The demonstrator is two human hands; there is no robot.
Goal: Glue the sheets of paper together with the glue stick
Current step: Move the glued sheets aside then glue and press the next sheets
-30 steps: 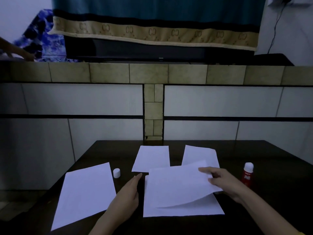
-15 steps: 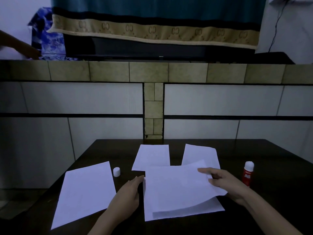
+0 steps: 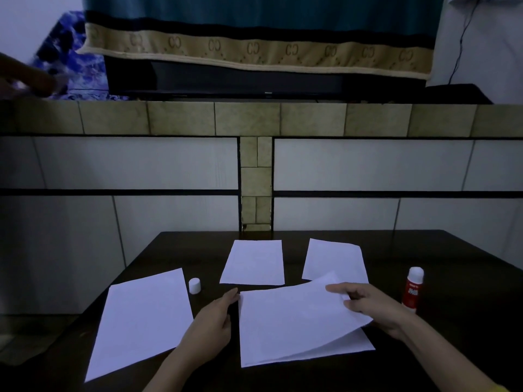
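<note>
The top sheet (image 3: 294,312) lies on the bottom sheet (image 3: 356,345), its right edge lifted. My right hand (image 3: 373,305) pinches that edge; my left hand (image 3: 210,321), fingers straight, touches its left edge. The glue stick (image 3: 412,290) stands uncapped at the right of the tabletop (image 3: 452,278).

From my remote seat I cannot read the label on the glue stick (image 3: 412,292); its print is too small and the light too dim; my right hand (image 3: 373,306) covers the right edge of the top sheet (image 3: 294,315), and its thumb is tucked under the paper, out of sight; the top sheet hides most of the lower sheet (image 3: 351,348), so I cannot tell where the two touch; it also covers the near corner of the far right sheet (image 3: 334,258); both my forearms are cut off by the bottom edge; a blurred arm (image 3: 25,77) at the far left is cut by the frame, and what it reaches for I cannot tell; the bench (image 3: 452,278) runs out of view at the right and bottom.
</note>
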